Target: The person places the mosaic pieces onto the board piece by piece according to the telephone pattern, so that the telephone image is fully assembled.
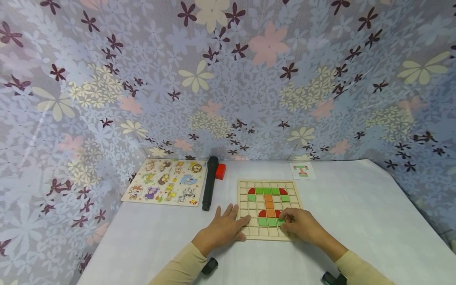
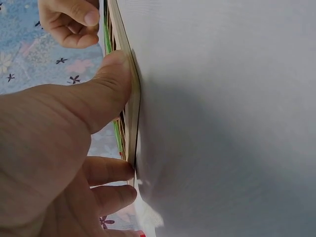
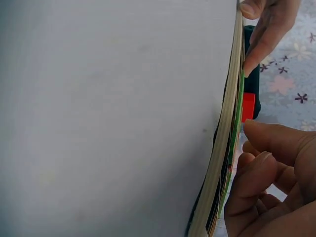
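Observation:
A wooden grid board (image 1: 249,234) carries a pattern of green, red and orange tiles. My left hand (image 1: 224,227) lies spread at its lower left edge; in the left wrist view the thumb (image 2: 111,79) rests along the board's side and two fingertips touch the edge further down. Over the board's lower right part is my right hand (image 1: 303,226), its fingertips right at a green tile (image 1: 281,222) at the end of the bottom row. Its thumb and forefinger are bent and apart, and the right wrist view shows nothing between these fingers (image 3: 252,173).
Behind the board lies a small pattern card (image 1: 303,171). To the left are a black microphone (image 1: 210,184), a red block (image 1: 221,171) and an animal puzzle board (image 1: 164,183). A flowered cloth (image 1: 228,79) hangs behind the white-covered table (image 1: 356,206).

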Demonstrator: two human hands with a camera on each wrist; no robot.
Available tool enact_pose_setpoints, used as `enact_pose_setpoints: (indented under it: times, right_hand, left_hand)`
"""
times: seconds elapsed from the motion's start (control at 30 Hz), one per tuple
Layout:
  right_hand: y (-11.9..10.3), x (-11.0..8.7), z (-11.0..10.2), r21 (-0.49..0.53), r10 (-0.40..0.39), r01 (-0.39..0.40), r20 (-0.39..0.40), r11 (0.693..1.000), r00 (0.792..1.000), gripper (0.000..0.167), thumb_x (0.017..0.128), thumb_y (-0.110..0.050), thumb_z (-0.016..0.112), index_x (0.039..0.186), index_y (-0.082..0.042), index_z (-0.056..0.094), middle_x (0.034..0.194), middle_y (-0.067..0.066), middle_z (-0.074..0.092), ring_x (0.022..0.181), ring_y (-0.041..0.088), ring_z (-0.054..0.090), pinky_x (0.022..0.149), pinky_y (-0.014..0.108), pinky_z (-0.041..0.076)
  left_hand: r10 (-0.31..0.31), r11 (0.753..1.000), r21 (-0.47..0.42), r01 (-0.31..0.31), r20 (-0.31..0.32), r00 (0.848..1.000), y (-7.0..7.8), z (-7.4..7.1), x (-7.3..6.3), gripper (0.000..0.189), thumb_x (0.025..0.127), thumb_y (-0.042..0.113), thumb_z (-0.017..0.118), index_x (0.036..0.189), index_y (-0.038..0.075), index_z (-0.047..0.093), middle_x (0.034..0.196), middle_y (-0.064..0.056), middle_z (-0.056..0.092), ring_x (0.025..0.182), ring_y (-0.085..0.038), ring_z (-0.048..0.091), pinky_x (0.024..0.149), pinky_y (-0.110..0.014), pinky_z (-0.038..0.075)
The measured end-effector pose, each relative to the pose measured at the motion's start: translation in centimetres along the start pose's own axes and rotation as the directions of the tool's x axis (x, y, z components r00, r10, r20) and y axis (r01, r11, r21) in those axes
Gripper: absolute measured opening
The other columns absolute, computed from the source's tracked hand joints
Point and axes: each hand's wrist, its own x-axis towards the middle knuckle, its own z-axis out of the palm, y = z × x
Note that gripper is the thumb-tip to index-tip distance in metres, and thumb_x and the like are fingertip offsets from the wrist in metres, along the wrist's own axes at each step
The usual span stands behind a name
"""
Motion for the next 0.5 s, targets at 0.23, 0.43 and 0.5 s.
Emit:
enact_pose_setpoints:
  times: [0.23,0.43,0.5]
  right_hand:
    - [-0.3,-0.2,-1.0,-0.006,-0.03,0.03,-0.002,1.0,1.0,0.016,0.089,-0.009,0.075,0.105,-0.01,0.073,0.08,-0.002,0.06,0.074,0.014,0.054,0.059,0.026,0.045]
    - [-0.2,0.1,-2.3,-0.015,-0.036,0.036,-0.033,0.999,0.999,0.025,0.095,-0.017,0.072,0.119,-0.007,0.072,0.085,-0.001,0.061,0.074,0.016,0.054,0.058,0.028,0.046]
    - [-0.3,0.5,-2.9,-0.038,-0.055,0.053,-0.062,0.998,0.997,0.03,0.097,-0.02,0.071,0.123,-0.006,0.07,0.089,0.0,0.063,0.074,0.016,0.054,0.057,0.028,0.046]
  left_hand:
    - [0.015,0.999,0.049,-0.014,-0.016,1.0,-0.2,-0.1,0.0,0.067,0.093,0.053,0.062,0.155,0.037,0.043,0.162,-0.018,0.035,0.152,-0.038,0.028,0.117,-0.066,0.025]
    - [0.029,0.999,0.046,-0.026,-0.071,0.997,-1.4,-1.2,-0.5,0.068,0.094,0.055,0.062,0.156,0.034,0.043,0.162,-0.02,0.035,0.151,-0.041,0.028,0.117,-0.063,0.028]
    - [0.018,0.999,0.052,-0.012,-0.133,0.991,-2.3,-2.3,-0.9,0.066,0.096,0.054,0.061,0.155,0.03,0.045,0.16,-0.021,0.038,0.15,-0.042,0.032,0.116,-0.062,0.031]
